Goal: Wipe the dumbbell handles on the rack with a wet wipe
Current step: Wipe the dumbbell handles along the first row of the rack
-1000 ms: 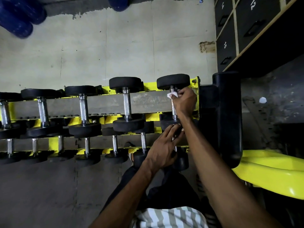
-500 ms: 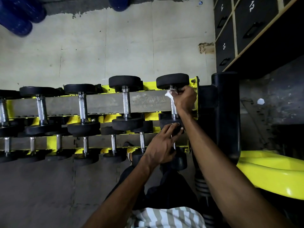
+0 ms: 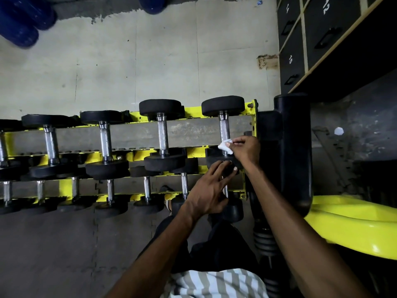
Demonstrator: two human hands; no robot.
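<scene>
1. Since a second ago the right hand [image 3: 245, 150] has slid the wet wipe [image 3: 225, 146] from the far end of the handle [image 3: 224, 130] to its near end. This is on the rightmost top-tier dumbbell [image 3: 223, 106] of the yellow rack [image 3: 251, 110].
2. Its fingers pinch the wipe against the knurled steel, probably to scrub the bar along its length.
3. The left hand [image 3: 209, 190] rests with straight fingers on that dumbbell's near head [image 3: 211, 157], apparently to stop it rolling.
4. The wipe covers the handle's near end, and I cannot tell whether it wraps fully round. A lower-tier dumbbell [image 3: 233, 209] sits partly behind the left hand.
</scene>
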